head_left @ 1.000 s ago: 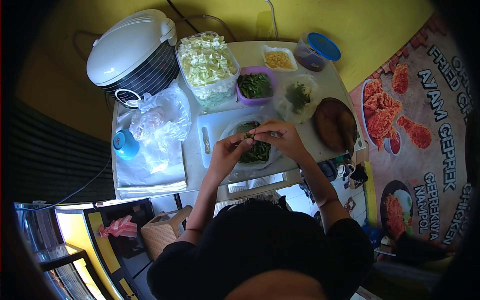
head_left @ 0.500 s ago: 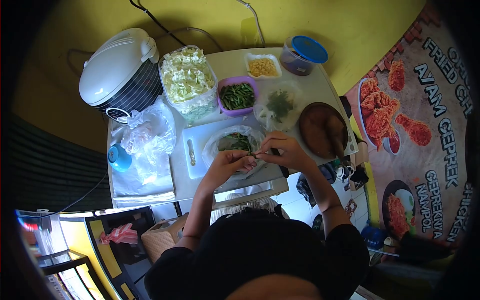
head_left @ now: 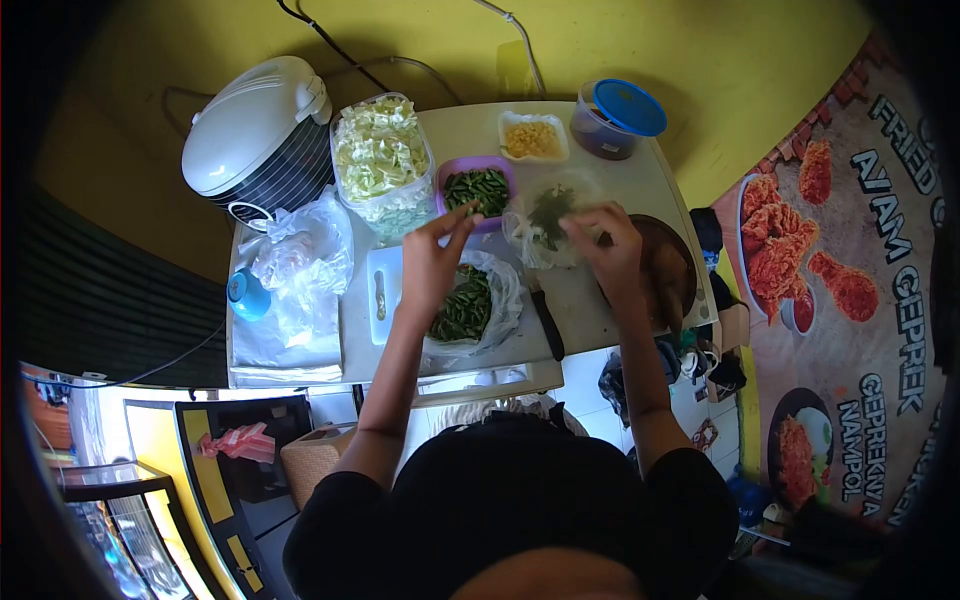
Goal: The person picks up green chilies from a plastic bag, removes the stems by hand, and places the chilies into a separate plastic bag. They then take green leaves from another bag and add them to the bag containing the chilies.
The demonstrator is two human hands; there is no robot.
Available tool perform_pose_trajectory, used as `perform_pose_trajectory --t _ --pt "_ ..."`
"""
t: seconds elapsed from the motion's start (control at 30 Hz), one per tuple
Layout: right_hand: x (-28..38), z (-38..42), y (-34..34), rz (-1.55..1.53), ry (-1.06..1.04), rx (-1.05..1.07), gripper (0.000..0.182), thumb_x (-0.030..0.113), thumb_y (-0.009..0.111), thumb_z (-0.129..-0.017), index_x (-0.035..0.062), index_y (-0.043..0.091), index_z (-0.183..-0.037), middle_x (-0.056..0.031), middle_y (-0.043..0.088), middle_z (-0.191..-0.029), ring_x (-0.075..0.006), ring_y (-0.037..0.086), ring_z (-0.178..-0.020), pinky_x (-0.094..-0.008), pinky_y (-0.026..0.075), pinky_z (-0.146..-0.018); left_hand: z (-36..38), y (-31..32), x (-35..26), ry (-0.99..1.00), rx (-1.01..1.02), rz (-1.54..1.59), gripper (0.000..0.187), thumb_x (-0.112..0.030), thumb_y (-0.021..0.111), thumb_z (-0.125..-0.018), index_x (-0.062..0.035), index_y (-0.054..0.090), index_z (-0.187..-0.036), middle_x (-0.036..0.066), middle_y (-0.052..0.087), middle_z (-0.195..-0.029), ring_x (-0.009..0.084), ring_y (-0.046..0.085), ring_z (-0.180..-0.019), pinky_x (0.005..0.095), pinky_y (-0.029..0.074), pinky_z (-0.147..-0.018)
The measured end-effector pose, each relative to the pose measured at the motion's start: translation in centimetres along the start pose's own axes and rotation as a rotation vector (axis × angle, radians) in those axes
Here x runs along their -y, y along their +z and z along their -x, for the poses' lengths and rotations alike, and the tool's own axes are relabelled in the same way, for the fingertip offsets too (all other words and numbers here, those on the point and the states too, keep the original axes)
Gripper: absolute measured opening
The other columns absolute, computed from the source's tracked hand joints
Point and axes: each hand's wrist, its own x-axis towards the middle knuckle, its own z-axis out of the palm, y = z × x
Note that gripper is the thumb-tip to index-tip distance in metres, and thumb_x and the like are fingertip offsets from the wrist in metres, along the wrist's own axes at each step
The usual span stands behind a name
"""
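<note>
My left hand [head_left: 432, 262] is over the near edge of a purple container [head_left: 512, 190] full of green chilies [head_left: 476, 188]. Its thumb and forefinger are pinched together; whatever is between them is too small to make out. My right hand [head_left: 612, 245] hovers at the right side of a clear plastic bag [head_left: 522, 245] with green stems [head_left: 551, 210] in it. Those fingers are drawn together too, with their tips blurred. Below the left hand, an opened plastic bag [head_left: 508, 300] holds more green chilies [head_left: 463, 308], partly covered by my forearm.
A white cutting board [head_left: 381, 270] lies under the chili bag, with a black-handled knife [head_left: 548, 325] beside it. A tub of chopped cabbage [head_left: 380, 150], a rice cooker [head_left: 260, 130], a yellow-filled dish [head_left: 532, 138], a blue-lidded tub [head_left: 605, 125] and a stone mortar [head_left: 665, 265] stand around.
My hands were together over the chili bag, with something green between them. They have parted: the left went up to the purple container, the right up and right to the stem bag.
</note>
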Motion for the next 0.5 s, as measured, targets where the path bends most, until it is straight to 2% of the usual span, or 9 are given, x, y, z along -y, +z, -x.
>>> perform_pose_trajectory --t 0.07,0.2,0.27,0.3,0.37,0.4,0.47,0.5 --pt "-1.0 -1.2 -0.5 0.079 -0.026 0.056 0.013 0.009 0.075 -0.074 0.0020 0.069 -0.084 -0.0097 0.063 -0.085 -0.0228 0.060 -0.082 -0.0322 0.046 -0.075 -2.2 0.3 1.8 0.063 0.025 -0.151 0.024 -0.018 0.066 -0.084 -0.0036 0.069 -0.104 0.019 0.068 -0.090 0.0282 0.068 -0.076 0.0370 0.051 -0.068" --pt "-3.4 -1.4 -0.5 0.266 -0.142 0.179 0.014 0.012 0.074 -0.076 0.0036 0.070 -0.086 -0.0102 0.063 -0.091 -0.0232 0.060 -0.086 -0.0329 0.046 -0.077 -4.0 1.1 3.3 0.123 -0.023 -0.231 0.024 -0.018 0.068 -0.082 -0.0045 0.070 -0.102 0.020 0.067 -0.089 0.0311 0.067 -0.075 0.0360 0.052 -0.067" --pt "-2.8 -0.8 -0.7 0.237 -0.132 0.219 0.016 0.014 0.073 -0.076 0.0050 0.071 -0.089 -0.0109 0.063 -0.095 -0.0246 0.060 -0.089 -0.0347 0.046 -0.079 -3.5 0.8 2.7 0.059 0.036 -0.149 0.024 -0.017 0.070 -0.082 -0.0009 0.070 -0.099 0.019 0.069 -0.087 0.0242 0.069 -0.073 0.0322 0.053 -0.067" --pt "-2.5 -0.6 -0.6 0.239 -0.133 0.222 0.016 0.014 0.073 -0.076 0.0050 0.071 -0.089 -0.0109 0.063 -0.095 -0.0246 0.060 -0.089 -0.0347 0.046 -0.079 -3.1 0.6 2.0 0.057 0.034 -0.146 0.024 -0.017 0.070 -0.082 -0.0009 0.070 -0.099 0.019 0.069 -0.087 0.0242 0.069 -0.073 0.0322 0.053 -0.067" --pt "-1.6 -0.6 0.5 0.020 -0.103 0.216 0.016 0.015 0.072 -0.079 0.0053 0.071 -0.091 -0.0092 0.063 -0.095 -0.0211 0.060 -0.085 -0.0316 0.046 -0.077 -2.2 0.0 0.4 -0.106 0.152 -0.043 0.023 -0.012 0.071 -0.080 0.0032 0.069 -0.098 0.015 0.071 -0.084 0.0160 0.068 -0.073 0.0274 0.053 -0.068" --pt "-0.4 -0.5 1.0 0.019 -0.103 0.213 0.016 0.015 0.072 -0.079 0.0053 0.071 -0.091 -0.0092 0.063 -0.095 -0.0211 0.060 -0.085 -0.0316 0.046 -0.077 -1.8 0.2 0.4 -0.104 0.153 -0.044 0.023 -0.012 0.071 -0.080 0.0032 0.069 -0.098 0.015 0.071 -0.084 0.0160 0.068 -0.073 0.0274 0.053 -0.068" --pt "2.1 -0.1 1.7 -0.232 0.143 0.310 0.015 0.016 0.072 -0.081 0.0058 0.072 -0.092 -0.0056 0.064 -0.093 -0.0145 0.058 -0.081 -0.0271 0.045 -0.072 -0.7 0.8 0.5 -0.155 0.279 0.363 0.024 -0.006 0.071 -0.080 0.0052 0.068 -0.101 0.012 0.071 -0.083 0.0112 0.067 -0.076 0.0245 0.053 -0.071" --pt "1.8 0.1 2.2 -0.234 0.150 0.304 0.015 0.016 0.072 -0.081 0.0058 0.072 -0.092 -0.0056 0.064 -0.093 -0.0145 0.058 -0.081 -0.0271 0.045 -0.072 -0.3 0.7 0.0 -0.157 0.287 0.361 0.024 -0.006 0.071 -0.080 0.0052 0.068 -0.101 0.012 0.071 -0.083 0.0112 0.067 -0.076 0.0245 0.053 -0.071"
